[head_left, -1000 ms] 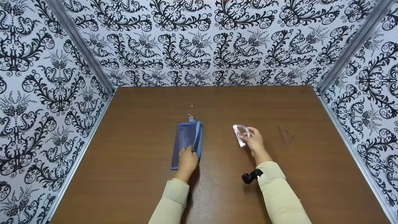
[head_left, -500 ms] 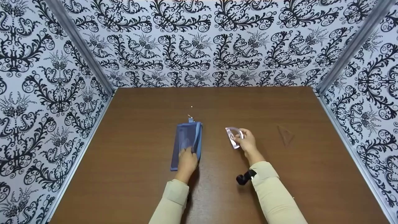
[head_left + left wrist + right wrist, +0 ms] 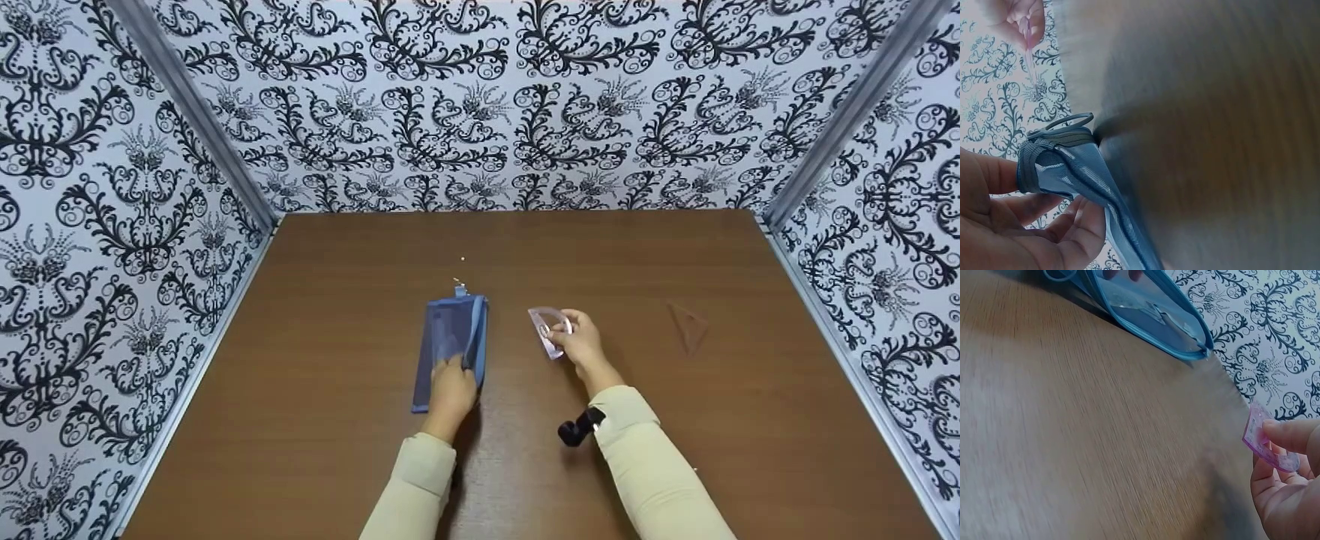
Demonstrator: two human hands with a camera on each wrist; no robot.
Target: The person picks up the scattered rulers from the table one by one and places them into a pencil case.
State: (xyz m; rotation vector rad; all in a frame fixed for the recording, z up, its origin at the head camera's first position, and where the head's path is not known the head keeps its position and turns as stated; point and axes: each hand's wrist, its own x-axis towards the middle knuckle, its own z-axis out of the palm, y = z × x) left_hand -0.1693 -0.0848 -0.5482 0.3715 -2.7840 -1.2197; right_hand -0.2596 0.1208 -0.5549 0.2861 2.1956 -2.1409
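Note:
A blue zippered mesh pouch (image 3: 450, 330) lies on the brown table, its zip side facing right. My left hand (image 3: 454, 386) grips the pouch near its front end, and in the left wrist view the fingers (image 3: 1089, 225) curl round the zipped edge by a pull ring (image 3: 1067, 121). In the right wrist view the pouch mouth (image 3: 1151, 315) gapes, with something pale inside. My right hand (image 3: 581, 341) pinches a clear pinkish protractor (image 3: 544, 334) by its curved side, held up to the right of the pouch. Thumb and fingers meet on the protractor (image 3: 1264, 444) in the right wrist view.
A transparent orange-brown set square (image 3: 688, 328) lies on the table (image 3: 600, 255) to the right of the right hand. A small tab (image 3: 460, 289) sticks out at the pouch's far end. Patterned walls (image 3: 480, 105) close in the back and both sides.
My right hand has moved left with the protractor, closer to the pouch. The left hand and the pouch have stayed in place.

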